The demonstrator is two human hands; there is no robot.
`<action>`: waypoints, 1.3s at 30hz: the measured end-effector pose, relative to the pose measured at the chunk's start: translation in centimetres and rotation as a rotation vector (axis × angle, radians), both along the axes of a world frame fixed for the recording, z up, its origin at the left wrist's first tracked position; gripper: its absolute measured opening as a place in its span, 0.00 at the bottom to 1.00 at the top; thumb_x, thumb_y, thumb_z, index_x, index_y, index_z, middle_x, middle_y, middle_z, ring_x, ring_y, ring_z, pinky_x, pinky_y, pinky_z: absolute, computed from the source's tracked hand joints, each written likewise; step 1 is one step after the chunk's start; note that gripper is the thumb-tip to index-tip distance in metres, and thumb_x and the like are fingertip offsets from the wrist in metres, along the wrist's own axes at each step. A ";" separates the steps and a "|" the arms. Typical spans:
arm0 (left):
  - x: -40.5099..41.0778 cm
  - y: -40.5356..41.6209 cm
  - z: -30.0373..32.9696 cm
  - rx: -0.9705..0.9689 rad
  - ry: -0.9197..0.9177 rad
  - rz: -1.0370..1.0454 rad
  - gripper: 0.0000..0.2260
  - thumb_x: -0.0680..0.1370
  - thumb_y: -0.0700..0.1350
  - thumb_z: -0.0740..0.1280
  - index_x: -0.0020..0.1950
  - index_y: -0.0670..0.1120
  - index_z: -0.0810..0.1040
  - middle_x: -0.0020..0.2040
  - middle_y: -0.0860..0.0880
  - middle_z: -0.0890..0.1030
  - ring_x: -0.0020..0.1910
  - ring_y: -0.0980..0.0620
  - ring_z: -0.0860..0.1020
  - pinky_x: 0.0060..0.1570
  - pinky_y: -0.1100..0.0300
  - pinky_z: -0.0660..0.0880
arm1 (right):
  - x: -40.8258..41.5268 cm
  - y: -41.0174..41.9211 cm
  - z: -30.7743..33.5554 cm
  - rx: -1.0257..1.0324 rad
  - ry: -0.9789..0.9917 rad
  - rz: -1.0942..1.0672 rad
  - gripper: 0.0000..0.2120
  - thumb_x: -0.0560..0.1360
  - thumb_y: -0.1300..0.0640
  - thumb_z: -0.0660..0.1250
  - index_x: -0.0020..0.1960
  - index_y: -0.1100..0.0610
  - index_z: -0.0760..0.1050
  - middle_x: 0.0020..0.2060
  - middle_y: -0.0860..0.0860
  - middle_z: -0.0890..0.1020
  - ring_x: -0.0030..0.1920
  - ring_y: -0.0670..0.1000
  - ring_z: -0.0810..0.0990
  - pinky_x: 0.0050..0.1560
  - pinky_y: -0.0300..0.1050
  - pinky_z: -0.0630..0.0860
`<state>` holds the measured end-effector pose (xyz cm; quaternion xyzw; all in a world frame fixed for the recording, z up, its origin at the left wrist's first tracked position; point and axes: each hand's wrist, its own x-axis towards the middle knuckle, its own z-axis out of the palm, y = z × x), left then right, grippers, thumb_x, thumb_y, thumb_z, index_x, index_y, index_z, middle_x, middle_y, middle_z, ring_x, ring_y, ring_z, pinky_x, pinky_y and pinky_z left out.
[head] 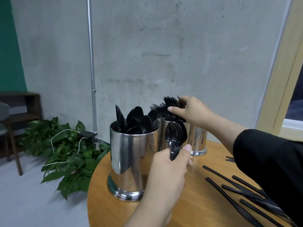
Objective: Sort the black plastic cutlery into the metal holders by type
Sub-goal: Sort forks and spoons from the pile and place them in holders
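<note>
A stack of black plastic spoons (175, 136) stands bowls-up in the left hand (168, 171), fingers curled round the handles, just in front of the metal holders. The nearest holder (131, 163) is full of spoons. The right hand (190, 112) pinches forks (170, 104) over a farther holder (197, 141). More black cutlery (242, 190) lies loose on the round wooden surface (193, 203).

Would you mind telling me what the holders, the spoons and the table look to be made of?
Holders: polished metal, likely steel; they mirror the room. Spoons in the left hand: glossy black plastic, with highlights. Table: wood or wood-look laminate, satin orange-brown; which, I cannot tell.
</note>
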<state>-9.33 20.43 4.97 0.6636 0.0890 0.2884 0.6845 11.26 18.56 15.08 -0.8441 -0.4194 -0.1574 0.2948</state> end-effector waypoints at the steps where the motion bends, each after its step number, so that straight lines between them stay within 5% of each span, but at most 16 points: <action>1: 0.0 0.0 0.1 -0.007 -0.004 -0.003 0.19 0.80 0.56 0.67 0.35 0.45 0.77 0.25 0.49 0.67 0.21 0.52 0.63 0.22 0.61 0.61 | -0.1 0.0 0.0 0.022 -0.009 -0.001 0.22 0.73 0.36 0.69 0.52 0.54 0.76 0.42 0.52 0.82 0.44 0.53 0.80 0.46 0.48 0.77; 5: 0.0 0.0 0.2 -0.007 -0.009 -0.004 0.19 0.80 0.56 0.67 0.37 0.43 0.78 0.26 0.48 0.67 0.22 0.52 0.64 0.22 0.61 0.62 | -0.1 -0.1 -0.2 0.009 -0.098 0.011 0.22 0.73 0.36 0.68 0.53 0.53 0.74 0.49 0.51 0.80 0.51 0.54 0.78 0.49 0.49 0.75; 10: -0.1 -0.1 0.7 -0.034 0.003 -0.010 0.18 0.80 0.56 0.67 0.37 0.45 0.78 0.26 0.49 0.67 0.22 0.52 0.63 0.23 0.62 0.61 | -0.4 -1.2 -0.9 0.046 -0.148 0.025 0.36 0.70 0.29 0.62 0.69 0.51 0.71 0.60 0.50 0.77 0.60 0.50 0.75 0.62 0.53 0.73; 15: -0.3 -0.3 1.1 0.018 0.039 0.028 0.18 0.79 0.57 0.68 0.35 0.47 0.78 0.25 0.52 0.68 0.22 0.53 0.64 0.26 0.59 0.63 | -6.0 -5.3 0.6 0.461 -0.195 0.212 0.20 0.76 0.35 0.57 0.56 0.48 0.76 0.45 0.42 0.79 0.40 0.43 0.76 0.43 0.37 0.71; 18: -0.5 -0.2 1.8 0.130 0.100 0.099 0.19 0.78 0.55 0.69 0.28 0.50 0.75 0.22 0.54 0.67 0.23 0.54 0.63 0.27 0.61 0.61 | -11.1 -7.7 1.0 0.094 0.072 0.389 0.19 0.75 0.33 0.61 0.57 0.43 0.77 0.40 0.39 0.83 0.35 0.42 0.80 0.40 0.36 0.75; 21: -0.8 -0.1 2.6 0.258 0.140 0.152 0.21 0.78 0.51 0.68 0.25 0.50 0.71 0.22 0.53 0.66 0.22 0.56 0.61 0.22 0.65 0.57 | -13.5 -8.6 0.2 -0.135 0.032 0.383 0.11 0.75 0.43 0.67 0.57 0.38 0.75 0.40 0.42 0.83 0.38 0.44 0.81 0.42 0.45 0.78; 23: -1.3 0.0 3.1 0.316 0.099 0.193 0.17 0.77 0.53 0.69 0.30 0.51 0.72 0.24 0.54 0.70 0.24 0.56 0.64 0.24 0.64 0.60 | -13.9 -8.5 0.3 -0.069 0.023 0.380 0.08 0.78 0.52 0.67 0.53 0.40 0.76 0.37 0.42 0.83 0.35 0.43 0.80 0.41 0.43 0.78; 27: -3.5 0.5 4.0 0.423 -0.122 0.307 0.06 0.75 0.58 0.71 0.47 0.58 0.79 0.38 0.59 0.81 0.37 0.62 0.78 0.38 0.60 0.77 | -13.8 -8.4 2.9 0.180 0.035 0.380 0.07 0.78 0.56 0.67 0.50 0.45 0.78 0.36 0.54 0.83 0.34 0.55 0.80 0.43 0.61 0.79; 32: -6.7 3.7 4.7 0.542 -0.517 0.849 0.08 0.79 0.52 0.65 0.57 0.56 0.78 0.53 0.61 0.78 0.54 0.62 0.77 0.53 0.72 0.71 | -12.7 -7.4 8.7 0.531 -0.066 0.405 0.04 0.76 0.56 0.65 0.48 0.48 0.77 0.41 0.63 0.83 0.34 0.59 0.78 0.41 0.59 0.74; 34: -7.1 5.7 4.6 0.512 -0.465 0.898 0.11 0.80 0.51 0.65 0.63 0.57 0.74 0.58 0.59 0.76 0.60 0.62 0.74 0.59 0.69 0.69 | -12.0 -6.2 9.7 0.507 -0.140 0.354 0.06 0.79 0.59 0.64 0.51 0.48 0.75 0.40 0.61 0.83 0.34 0.57 0.78 0.40 0.53 0.74; 37: -6.7 7.7 4.0 0.476 -0.180 0.709 0.24 0.81 0.53 0.64 0.77 0.59 0.63 0.75 0.59 0.67 0.74 0.61 0.64 0.74 0.58 0.62 | -11.1 -3.3 9.4 0.355 -0.198 0.258 0.06 0.80 0.61 0.64 0.53 0.52 0.74 0.33 0.52 0.81 0.29 0.47 0.77 0.37 0.43 0.72; 39: -6.4 7.9 3.5 0.493 -0.062 0.578 0.30 0.82 0.54 0.63 0.80 0.62 0.54 0.80 0.61 0.58 0.77 0.63 0.57 0.75 0.59 0.55 | -10.8 -1.5 8.2 0.256 -0.198 0.218 0.05 0.80 0.62 0.64 0.53 0.54 0.75 0.31 0.44 0.78 0.26 0.40 0.76 0.33 0.33 0.70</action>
